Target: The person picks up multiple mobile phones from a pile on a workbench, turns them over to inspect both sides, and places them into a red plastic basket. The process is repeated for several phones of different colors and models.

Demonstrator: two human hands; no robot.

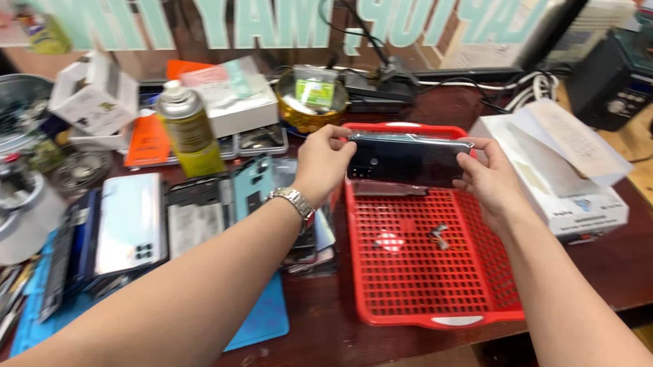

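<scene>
Above the red plastic tray (412, 292), both hands hold a dark phone (407, 160) sideways, one hand at each short end. Left hand (322, 161), with a metal wristwatch (292, 201), closes its fingers (340, 133) around the left end; right hand (491, 180) closes around the right end with the thumb on top. Small metal parts (440, 236) lie on the tray's grid under the phone. Beside the left arm, a white phone (132, 223) lies on a blue mat (266, 320), near a yellow spray can (187, 128). A white box (565, 174) stands just right of the tray.
</scene>
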